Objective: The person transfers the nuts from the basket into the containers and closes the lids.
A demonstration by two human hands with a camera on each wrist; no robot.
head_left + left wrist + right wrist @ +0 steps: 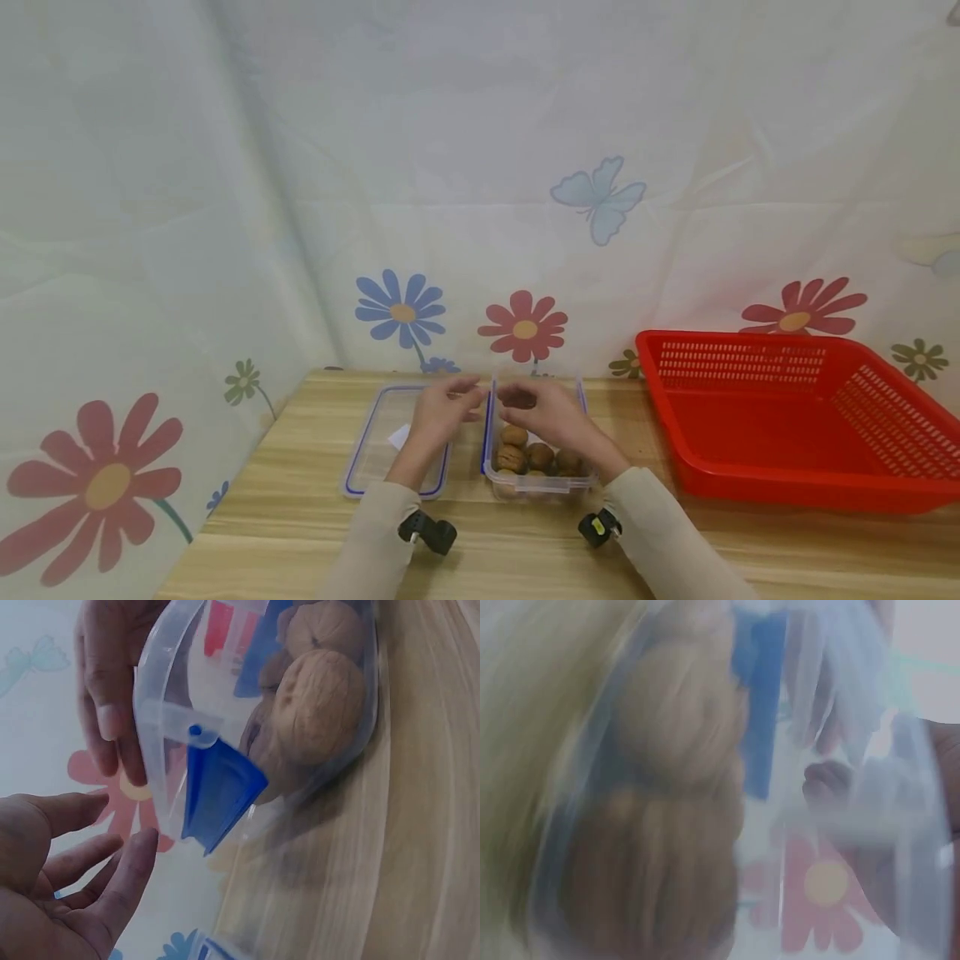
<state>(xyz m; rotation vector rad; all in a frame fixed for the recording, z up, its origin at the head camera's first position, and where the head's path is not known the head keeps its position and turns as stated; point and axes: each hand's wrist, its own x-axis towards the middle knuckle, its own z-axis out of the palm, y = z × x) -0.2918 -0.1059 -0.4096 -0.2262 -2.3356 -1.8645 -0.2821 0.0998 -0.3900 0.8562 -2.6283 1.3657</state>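
No writing is readable anywhere. In the head view, both hands reach over the far end of the clear box [537, 483] of walnuts [514, 436] at the table's middle: left hand [442, 410] over the lid [360, 467] lying left, right hand [546, 410] above the nuts. The left wrist view shows left fingers [112, 885] spread, holding nothing, beside a blue latch [217, 791]. The right wrist view is blurred; I cannot tell that hand's grip.

No readable text, label, brand, number or sign on anything in view.
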